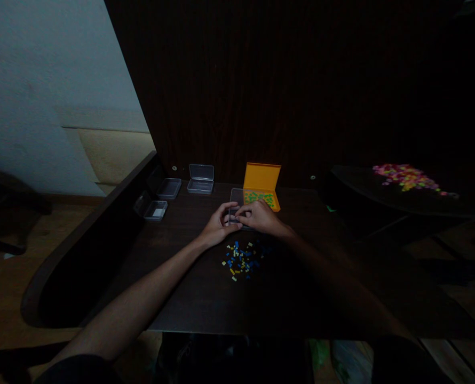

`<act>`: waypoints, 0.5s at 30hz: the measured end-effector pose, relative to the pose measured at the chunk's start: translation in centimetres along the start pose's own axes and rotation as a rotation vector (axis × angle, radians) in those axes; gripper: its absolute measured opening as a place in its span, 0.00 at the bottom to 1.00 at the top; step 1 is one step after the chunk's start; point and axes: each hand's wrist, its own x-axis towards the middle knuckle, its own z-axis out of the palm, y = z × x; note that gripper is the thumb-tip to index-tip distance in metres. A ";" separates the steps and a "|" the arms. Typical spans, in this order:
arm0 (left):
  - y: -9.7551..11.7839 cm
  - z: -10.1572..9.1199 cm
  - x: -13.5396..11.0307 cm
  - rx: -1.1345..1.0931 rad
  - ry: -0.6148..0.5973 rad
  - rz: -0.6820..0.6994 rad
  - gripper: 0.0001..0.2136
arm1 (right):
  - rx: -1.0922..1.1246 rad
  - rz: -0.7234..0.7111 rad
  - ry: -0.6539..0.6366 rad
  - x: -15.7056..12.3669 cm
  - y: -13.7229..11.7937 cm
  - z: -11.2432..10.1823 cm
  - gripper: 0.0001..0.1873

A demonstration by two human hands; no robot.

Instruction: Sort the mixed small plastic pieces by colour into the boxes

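My left hand (217, 226) and my right hand (259, 217) meet at the middle of a dark table (189, 298), fingers curled round a small clear plastic box (235, 205). Its raised lid shows just above my fingers. Right behind it stands an open orange box (261, 184) holding green and yellow pieces. A scatter of small blue, yellow and white pieces (240, 260) lies on the table just in front of my wrists. The light is dim, so the grip itself is hard to make out.
Three more clear boxes sit at the back left: one open (200, 178), one flat (169, 188), one nearer (156, 210). A dark round surface (381, 194) at right carries a heap of pink and yellow pieces (405, 177). A dark panel rises behind.
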 end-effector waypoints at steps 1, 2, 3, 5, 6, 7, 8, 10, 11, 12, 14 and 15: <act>0.0 0.0 0.0 0.000 0.002 0.001 0.29 | -0.004 -0.002 -0.003 0.0 0.0 -0.1 0.10; 0.0 0.0 0.0 0.000 0.004 0.002 0.29 | -0.009 -0.004 -0.005 0.0 -0.1 -0.1 0.10; 0.0 0.0 0.0 0.000 0.004 0.002 0.29 | -0.017 -0.007 -0.006 -0.1 -0.2 -0.2 0.10; 0.0 0.0 0.1 -0.001 0.004 0.004 0.29 | -0.036 -0.010 -0.013 -0.1 -0.2 -0.3 0.10; 0.0 0.0 0.1 -0.001 0.004 0.005 0.29 | -0.046 -0.011 -0.019 -0.2 -0.2 -0.4 0.11; 0.0 0.0 0.1 -0.001 0.006 0.005 0.29 | -0.053 -0.012 -0.021 -0.2 -0.2 -0.4 0.11; 0.0 0.0 0.1 0.000 0.008 0.004 0.29 | -0.056 -0.012 -0.019 -0.1 -0.2 -0.5 0.11; 0.1 0.1 0.1 0.005 0.013 -0.003 0.29 | -0.044 -0.015 0.006 -0.1 0.0 -0.7 0.12; 0.1 0.1 0.1 0.009 0.016 -0.007 0.29 | -0.032 -0.024 0.024 -0.1 0.1 -0.9 0.13; 0.1 0.1 0.1 0.015 0.018 -0.011 0.29 | -0.017 -0.040 0.038 -0.2 0.2 -1.2 0.13; 0.2 0.1 0.1 0.030 0.023 -0.013 0.29 | 0.017 -0.095 0.042 -0.4 0.2 -1.9 0.13; 0.2 0.1 0.1 0.037 0.026 -0.011 0.29 | 0.030 -0.127 0.029 -0.6 0.0 -2.4 0.13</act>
